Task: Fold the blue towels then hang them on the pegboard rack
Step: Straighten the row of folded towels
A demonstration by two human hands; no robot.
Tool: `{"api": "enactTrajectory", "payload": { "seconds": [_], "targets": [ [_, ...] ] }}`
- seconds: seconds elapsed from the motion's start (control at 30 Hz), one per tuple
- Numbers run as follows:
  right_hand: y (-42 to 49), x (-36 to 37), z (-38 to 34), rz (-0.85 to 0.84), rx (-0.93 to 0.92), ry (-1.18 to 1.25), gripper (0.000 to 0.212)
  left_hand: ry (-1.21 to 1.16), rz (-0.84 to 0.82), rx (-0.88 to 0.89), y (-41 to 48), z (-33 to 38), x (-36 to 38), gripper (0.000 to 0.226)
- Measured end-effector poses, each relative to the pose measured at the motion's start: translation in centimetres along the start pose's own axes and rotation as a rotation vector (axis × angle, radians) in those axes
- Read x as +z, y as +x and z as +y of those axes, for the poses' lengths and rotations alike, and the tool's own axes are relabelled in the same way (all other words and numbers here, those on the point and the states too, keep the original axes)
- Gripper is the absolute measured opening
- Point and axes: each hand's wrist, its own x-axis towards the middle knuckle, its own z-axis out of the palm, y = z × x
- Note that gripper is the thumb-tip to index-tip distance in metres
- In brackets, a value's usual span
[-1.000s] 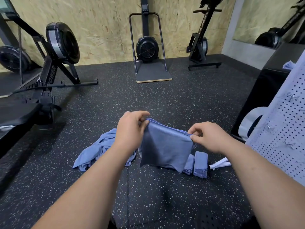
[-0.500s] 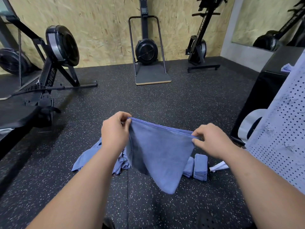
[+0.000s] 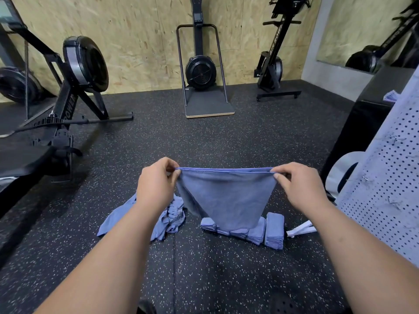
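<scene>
A blue towel (image 3: 226, 196) hangs in the air in front of me, its doubled top edge stretched taut. My left hand (image 3: 156, 184) pinches its left corner and my right hand (image 3: 297, 186) pinches its right corner. Below it on the floor lies a row of folded blue towels (image 3: 260, 232), partly hidden by the hanging cloth. A crumpled heap of unfolded blue towels (image 3: 167, 218) lies to the left, behind my left forearm. The white pegboard rack (image 3: 390, 189) with metal hooks stands at the right edge.
Dark speckled rubber floor (image 3: 204, 143) all around. Rowing machines stand at the left (image 3: 74, 87) and upright along the plywood back wall (image 3: 200, 71). A black box (image 3: 362, 118) sits behind the pegboard. A white object (image 3: 301, 230) lies by the folded towels.
My hands have moved apart, pulling the towel's top edge out wide and straight. The towel hangs lower and more spread than a second ago.
</scene>
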Motion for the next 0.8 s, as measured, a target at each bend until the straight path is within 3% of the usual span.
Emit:
{"api": "enactTrajectory", "payload": {
  "seconds": [0.13,0.3,0.37,0.43,0.47,0.53,0.63,0.67,0.8],
  "targets": [
    [0.3,-1.1,-0.9,0.112,0.008,0.153,0.026,0.027,-0.030,-0.013,0.1,-0.1,0.4,0.010],
    [0.3,-2.1,-2.3,0.041,0.017,0.199,0.008,0.023,-0.022,-0.066,0.4,-0.6,0.6,0.007],
    [0.2,-2.9,-3.1,-0.109,0.084,0.564,0.008,0.052,-0.021,-0.082,0.3,-0.7,0.6,0.010],
    [0.0,-3.5,-3.5,-0.288,0.138,0.938,0.028,0.070,-0.025,-0.097,0.2,-0.8,0.6,0.016],
    [0.0,-3.7,-3.4,-0.338,0.163,0.994,0.035,0.074,-0.026,-0.105,0.1,-0.8,0.5,0.019],
    [-0.1,-3.8,-3.1,-0.272,0.188,0.896,0.029,0.062,-0.015,-0.112,0.0,-0.6,0.5,0.018],
    [0.0,-3.5,-2.1,0.017,0.186,0.278,0.019,0.004,-0.005,-0.100,0.1,-0.2,0.6,0.010],
    [0.0,-3.3,-2.0,0.035,0.167,0.239,0.020,-0.008,-0.008,-0.094,0.1,0.0,0.6,0.009],
    [0.0,-2.9,-2.9,-0.194,0.203,0.698,0.014,-0.049,-0.038,-0.106,0.1,0.2,0.9,0.007]
  ]
}}
